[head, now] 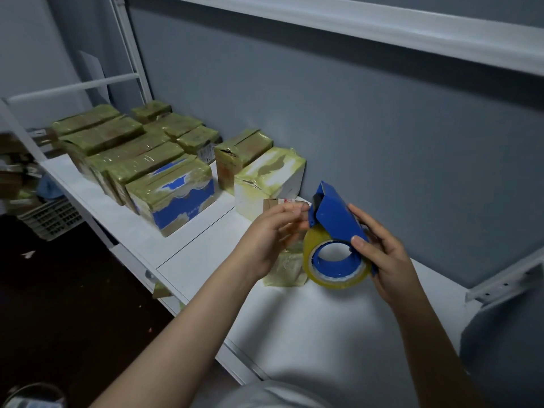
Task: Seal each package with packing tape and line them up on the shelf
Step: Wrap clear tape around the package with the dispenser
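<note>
My right hand [382, 254] grips a blue tape dispenser [335, 216] loaded with a roll of yellowish clear tape [335, 275], held above the white shelf [323, 319]. My left hand [270, 234] pinches the loose end of the tape [294, 207] just left of the dispenser's blade. A small taped package [287, 267] lies on the shelf under and between my hands, partly hidden. Several taped boxes stand in rows at the left, among them a blue-and-white box [176, 195], a white box [268, 181] and a brown box [241, 156].
A grey wall [353, 128] runs behind the shelf, with a white upper shelf rail [382, 28] overhead. A metal bracket [506, 281] sticks out at the right. Below left, a grey plastic crate [50, 216] sits on the dark floor [59, 304].
</note>
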